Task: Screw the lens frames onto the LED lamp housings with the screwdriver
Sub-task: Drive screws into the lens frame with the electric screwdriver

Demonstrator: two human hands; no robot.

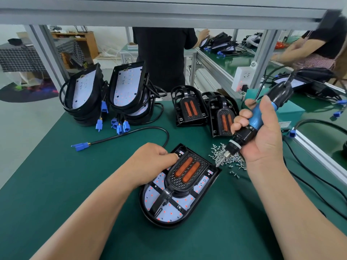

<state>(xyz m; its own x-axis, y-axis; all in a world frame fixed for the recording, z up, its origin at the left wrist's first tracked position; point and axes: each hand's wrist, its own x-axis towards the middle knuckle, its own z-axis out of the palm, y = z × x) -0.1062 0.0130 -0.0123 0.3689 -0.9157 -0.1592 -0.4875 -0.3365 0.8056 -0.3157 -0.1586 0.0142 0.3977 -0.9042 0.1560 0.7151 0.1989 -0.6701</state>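
1. My forearms come in from either side of the housing [165,224], which lies flat just ahead of me with its LED board up and the frame [187,173] seated on its far half.
2. My left hand [155,158] grips the housing's far left corner. The fingers are curled there and the thumb presses on the frame's edge.
3. My right hand [262,139] is wrapped tight round the screwdriver [257,121], right of the housing. The bit slants down toward the housing's far right corner and is not touching it.
4. The screws [225,156] lie in a loose heap just right of the housing, under the bit.
5. Handling, as I judge it:
   - The housing looks like stiff, light plastic, so it could skid on the mat if I do not pin it.
   - The frame is thin-ribbed with orange lenses, so I would hold it by the black edge and not bear on the lenses or LEDs.
   - The screws are tiny and easy to scatter.
6. The green mat [75,175] covers the bench under the housing. A black cable with a blue plug [80,146] trails off left of the housing.
7. Beyond the housing stand stacks of bare housings [105,98], and to their right the spare frames [189,107].
8. Farther back are aluminium rails, a white socket [244,76] and other people at a second bench.
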